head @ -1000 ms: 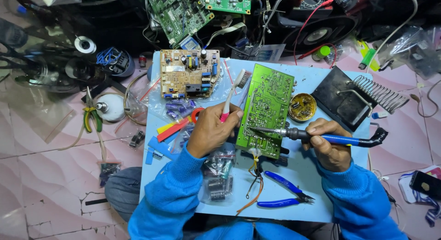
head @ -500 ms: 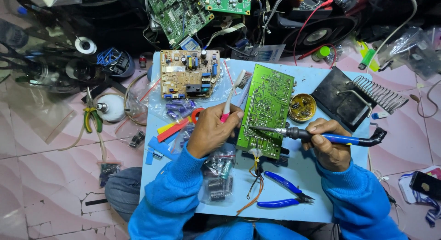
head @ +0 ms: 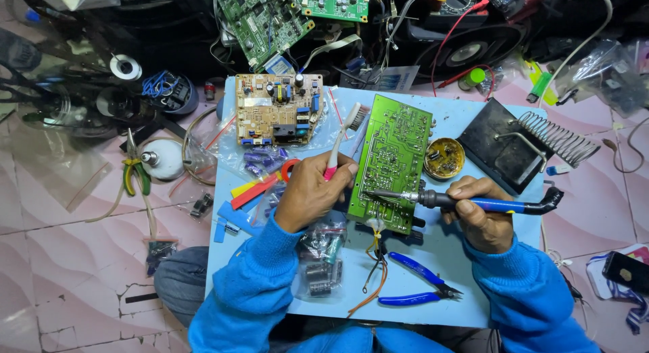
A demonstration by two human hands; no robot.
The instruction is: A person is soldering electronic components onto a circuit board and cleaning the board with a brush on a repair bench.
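A green circuit board (head: pixel 392 160) lies solder side up on a light blue work board (head: pixel 446 272). My right hand (head: pixel 476 214) grips a blue-handled soldering iron (head: pixel 473 203), and its tip rests on the green board's lower left part. My left hand (head: pixel 311 191) sits beside the green board's left edge and holds a toothbrush (head: pixel 341 140) with a white and pink handle, bristles pointing away from me. Both arms wear blue sleeves.
A tan circuit board (head: pixel 277 109) lies at the far left of the work board. A round flux tin (head: pixel 444 157), a black soldering iron stand with a coil (head: pixel 524 147), blue-handled cutters (head: pixel 419 282), bags of small parts (head: pixel 321 255), and more green boards (head: pixel 270 15) surround it.
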